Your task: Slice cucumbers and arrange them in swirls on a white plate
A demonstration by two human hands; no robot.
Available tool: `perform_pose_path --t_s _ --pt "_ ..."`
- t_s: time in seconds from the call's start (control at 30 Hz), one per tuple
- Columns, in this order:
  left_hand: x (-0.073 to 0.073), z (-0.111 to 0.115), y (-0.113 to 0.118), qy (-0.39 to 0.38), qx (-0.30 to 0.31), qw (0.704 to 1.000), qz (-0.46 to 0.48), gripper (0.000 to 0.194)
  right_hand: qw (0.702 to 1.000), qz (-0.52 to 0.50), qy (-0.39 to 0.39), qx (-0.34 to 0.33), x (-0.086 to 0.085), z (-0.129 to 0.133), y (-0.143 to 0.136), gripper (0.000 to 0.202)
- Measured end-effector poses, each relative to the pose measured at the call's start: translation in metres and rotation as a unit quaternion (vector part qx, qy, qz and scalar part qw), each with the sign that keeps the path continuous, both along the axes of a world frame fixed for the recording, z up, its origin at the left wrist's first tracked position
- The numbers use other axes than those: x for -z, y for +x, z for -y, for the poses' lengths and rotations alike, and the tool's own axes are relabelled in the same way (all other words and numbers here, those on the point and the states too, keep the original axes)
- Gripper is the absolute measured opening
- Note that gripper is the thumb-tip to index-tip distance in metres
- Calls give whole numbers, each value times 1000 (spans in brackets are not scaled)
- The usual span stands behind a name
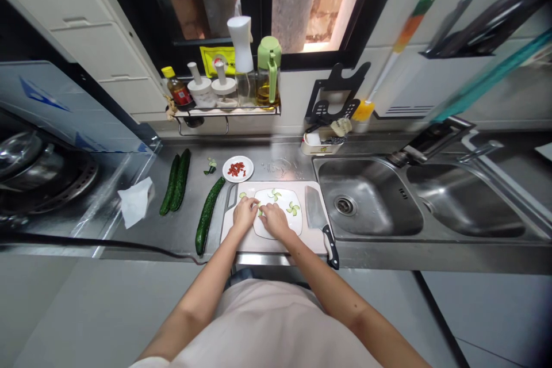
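A white squarish plate point(282, 227) lies on a pale cutting board point(233, 230). Two pinwheels of thin cucumber slices point(293, 209) are laid out on it. At the plate's left edge, my left hand point(245, 213) and my right hand point(275, 219) meet with bent fingers around a small pale-green cucumber slice point(259, 212). The fingertips partly hide that slice. Another slice point(242, 195) lies on the board just beyond my left hand. On the board's right side rests a kitchen knife point(317, 210), its black handle over the front edge.
One whole cucumber point(209, 218) lies left of the board, two more cucumbers point(180, 181) farther left. A small plate of chopped red pieces point(238, 169) and cucumber scraps point(210, 167) sit behind. A double sink point(371, 198) is on the right, a bottle rack point(228, 110) above.
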State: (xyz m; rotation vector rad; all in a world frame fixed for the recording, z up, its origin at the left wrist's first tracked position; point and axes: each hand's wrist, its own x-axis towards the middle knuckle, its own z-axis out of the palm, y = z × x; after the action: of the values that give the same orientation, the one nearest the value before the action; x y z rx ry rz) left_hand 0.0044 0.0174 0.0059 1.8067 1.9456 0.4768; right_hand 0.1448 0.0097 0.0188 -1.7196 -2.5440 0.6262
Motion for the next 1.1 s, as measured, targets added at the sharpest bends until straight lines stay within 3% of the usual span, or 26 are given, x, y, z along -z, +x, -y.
perform_pose_path --t_s 0.27,0.43,0.67,0.9,1.1 --pt "2 -1 -1 -1 -8 1000 28 24 1000 -4 -10 -5 -1 -3 3 30" --pt "7 -4 -11 30 -67 995 71 23 999 -42 3 18 -9 -2 12 31" --pt "8 -10 -41 35 -149 987 41 28 975 -167 99 105 -20 16 58 31" --pt "5 -19 -50 -6 -133 991 -28 29 947 -220 156 172 -10 36 109 29" --pt "8 -21 -41 -20 -116 990 -83 35 948 -223 142 175 -4 48 109 29"
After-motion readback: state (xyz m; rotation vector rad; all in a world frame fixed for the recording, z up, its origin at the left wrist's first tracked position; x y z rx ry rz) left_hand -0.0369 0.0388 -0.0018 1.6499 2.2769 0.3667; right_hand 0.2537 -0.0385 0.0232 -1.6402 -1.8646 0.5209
